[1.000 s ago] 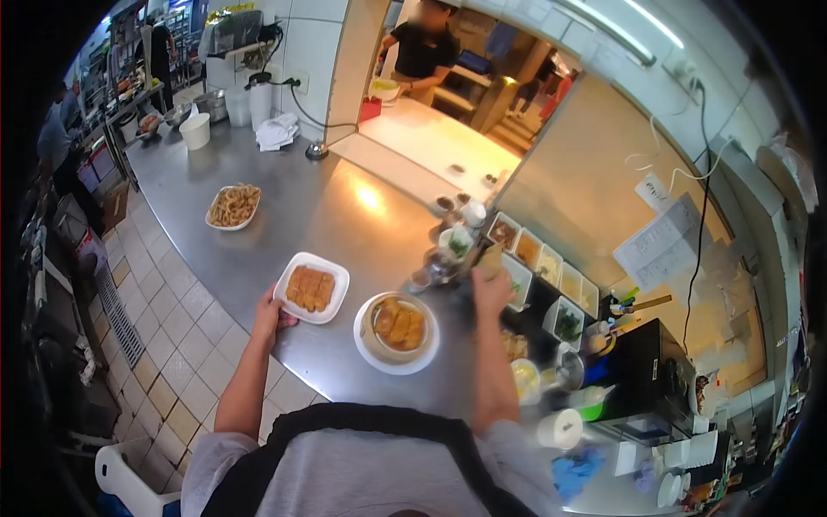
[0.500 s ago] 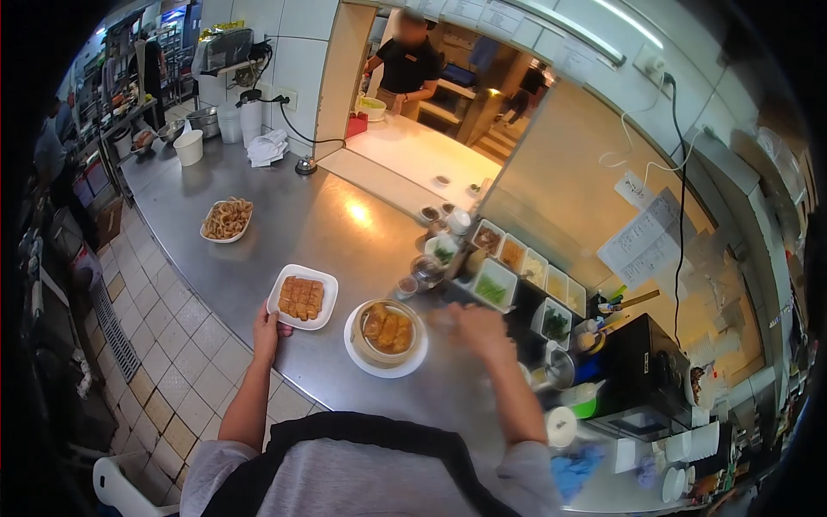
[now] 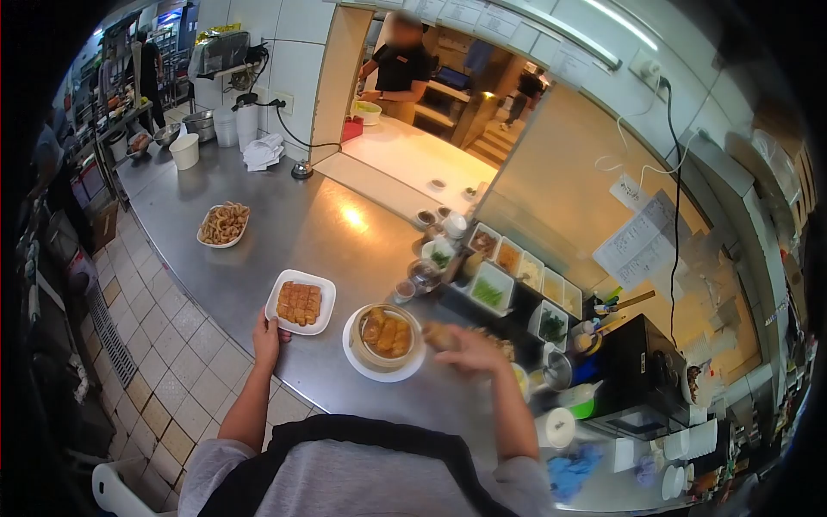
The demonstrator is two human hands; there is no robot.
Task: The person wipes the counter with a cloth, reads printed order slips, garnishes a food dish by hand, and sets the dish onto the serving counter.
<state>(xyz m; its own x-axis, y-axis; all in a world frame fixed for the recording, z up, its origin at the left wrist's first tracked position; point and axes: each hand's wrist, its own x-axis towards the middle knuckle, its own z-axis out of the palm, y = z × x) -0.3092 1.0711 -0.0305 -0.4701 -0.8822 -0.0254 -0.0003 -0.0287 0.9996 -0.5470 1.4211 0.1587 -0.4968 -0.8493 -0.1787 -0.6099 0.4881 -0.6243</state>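
Observation:
My left hand (image 3: pixel 269 334) grips the near left edge of a white square dish (image 3: pixel 324 320), which holds sliced, browned cutlet (image 3: pixel 300 303). Right of it a round steamer-like bowl (image 3: pixel 365 348) with golden pieces (image 3: pixel 388 333) in it rests on a white plate (image 3: pixel 379 374). Just right of that bowl, my right hand (image 3: pixel 469 350) is closed around a small brownish shaker-like item (image 3: pixel 441 336), tilted toward the bowl and blurred.
Further back left stands a dish of fried strips (image 3: pixel 224 226). Topping trays (image 3: pixel 493 289) line the right side, beside a black appliance (image 3: pixel 637 379). A call bell (image 3: pixel 301 170) sits near the pass window, behind which a person (image 3: pixel 401 69) stands.
My right hand has come from the topping trays back toward me and the round bowl, with the small item in it. My left hand stays at the square dish.

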